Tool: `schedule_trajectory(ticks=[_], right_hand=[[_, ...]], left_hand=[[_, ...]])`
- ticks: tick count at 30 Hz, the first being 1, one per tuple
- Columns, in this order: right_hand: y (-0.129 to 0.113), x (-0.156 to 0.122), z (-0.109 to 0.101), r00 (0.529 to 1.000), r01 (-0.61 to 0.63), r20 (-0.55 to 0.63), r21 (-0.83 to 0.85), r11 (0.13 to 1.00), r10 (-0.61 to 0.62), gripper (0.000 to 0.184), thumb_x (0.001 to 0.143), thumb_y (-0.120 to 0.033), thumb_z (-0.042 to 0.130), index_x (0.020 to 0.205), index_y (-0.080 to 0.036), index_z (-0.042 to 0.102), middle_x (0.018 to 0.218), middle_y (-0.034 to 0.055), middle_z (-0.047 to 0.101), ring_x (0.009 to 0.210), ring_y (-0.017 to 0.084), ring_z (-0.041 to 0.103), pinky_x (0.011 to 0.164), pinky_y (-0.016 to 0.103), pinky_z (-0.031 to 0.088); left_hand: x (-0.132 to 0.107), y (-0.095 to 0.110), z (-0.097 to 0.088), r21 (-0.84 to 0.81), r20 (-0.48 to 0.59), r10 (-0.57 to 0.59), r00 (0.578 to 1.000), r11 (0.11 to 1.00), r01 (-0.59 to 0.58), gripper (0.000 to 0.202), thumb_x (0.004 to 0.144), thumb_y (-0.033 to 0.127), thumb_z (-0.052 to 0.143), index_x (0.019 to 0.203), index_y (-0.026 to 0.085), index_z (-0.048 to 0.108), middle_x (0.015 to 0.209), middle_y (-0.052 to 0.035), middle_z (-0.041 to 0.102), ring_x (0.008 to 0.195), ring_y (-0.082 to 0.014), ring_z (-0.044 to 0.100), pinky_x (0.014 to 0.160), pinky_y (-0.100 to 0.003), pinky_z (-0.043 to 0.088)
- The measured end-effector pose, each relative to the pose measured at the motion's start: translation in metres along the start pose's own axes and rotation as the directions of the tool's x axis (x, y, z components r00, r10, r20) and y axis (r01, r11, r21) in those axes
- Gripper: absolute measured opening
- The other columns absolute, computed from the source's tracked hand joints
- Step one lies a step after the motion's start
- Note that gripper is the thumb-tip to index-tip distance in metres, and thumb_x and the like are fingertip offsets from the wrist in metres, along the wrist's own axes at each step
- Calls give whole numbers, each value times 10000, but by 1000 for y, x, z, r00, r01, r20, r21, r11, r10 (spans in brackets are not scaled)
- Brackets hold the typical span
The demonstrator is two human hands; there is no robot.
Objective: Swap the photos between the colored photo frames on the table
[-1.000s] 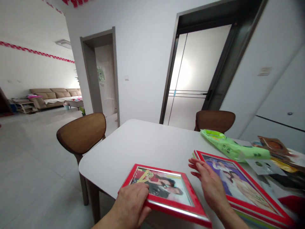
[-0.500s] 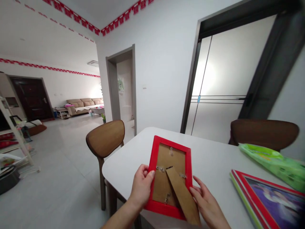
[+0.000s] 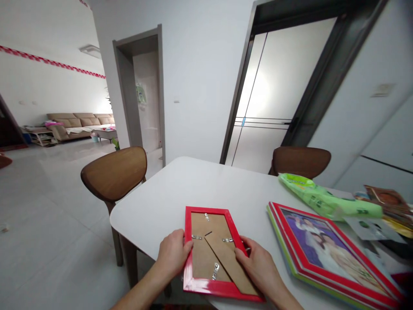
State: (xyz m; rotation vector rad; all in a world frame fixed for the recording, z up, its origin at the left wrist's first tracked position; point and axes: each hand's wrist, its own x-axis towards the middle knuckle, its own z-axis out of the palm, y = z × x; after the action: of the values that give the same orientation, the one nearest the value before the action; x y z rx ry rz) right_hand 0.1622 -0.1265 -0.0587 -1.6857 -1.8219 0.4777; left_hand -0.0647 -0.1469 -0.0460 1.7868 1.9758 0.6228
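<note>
A red picture frame [image 3: 211, 285] is held back side up over the near edge of the white table. Its brown backing board [image 3: 198, 262] has several small metal clips, and a brown stand leg [image 3: 230, 262] runs down toward the lower right corner. My left hand [image 3: 172, 254] is closed on the frame's left edge, thumb on top. On the right edge, my right hand [image 3: 258, 262] grips with its thumb on the red border and fingers beneath. The frame's front is hidden from me.
On the right of the white table [image 3: 206, 181] lies a stack of picture frames, the top one a red photo frame [image 3: 335, 258]. Behind it are a green plastic bag [image 3: 329, 200] and assorted items. Brown chairs stand left [image 3: 116, 172] and at the back right [image 3: 301, 160].
My view has turned to the right, bringing more of the stacked frames into sight. The held picture frame now lies flatter, and its stand leg sits closer to the backing.
</note>
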Motion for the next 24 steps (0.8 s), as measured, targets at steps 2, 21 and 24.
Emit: schedule_trajectory(ticks=[2,21,24], right_hand=[[0,-1,0,1000,15,4,-66,998,-15,361,685,-278,420,979,-134,573,950,87,635,853,200,583,772,295,426],[-9,20,3,981,192,97,-291,937,-171,265,763,-229,384,872,-195,623,899,68,550,786,160,520,691,259,401],[-21,15,7,972,231,42,-336,913,-230,266,764,-249,414,932,-187,611,975,90,559,886,200,490,747,301,375]], left_hand=[[0,2,1,66,9,6,1000,998,-6,174,759,328,458,779,173,533,793,-55,596,769,-202,553,652,-268,364],[1,-3,17,76,-82,206,975,977,-200,472,694,292,495,1135,130,448,1113,-71,496,1026,-197,415,890,-267,316],[0,-4,18,70,-104,210,972,977,-203,472,694,290,496,1136,129,449,1113,-70,498,1023,-197,419,892,-272,320]])
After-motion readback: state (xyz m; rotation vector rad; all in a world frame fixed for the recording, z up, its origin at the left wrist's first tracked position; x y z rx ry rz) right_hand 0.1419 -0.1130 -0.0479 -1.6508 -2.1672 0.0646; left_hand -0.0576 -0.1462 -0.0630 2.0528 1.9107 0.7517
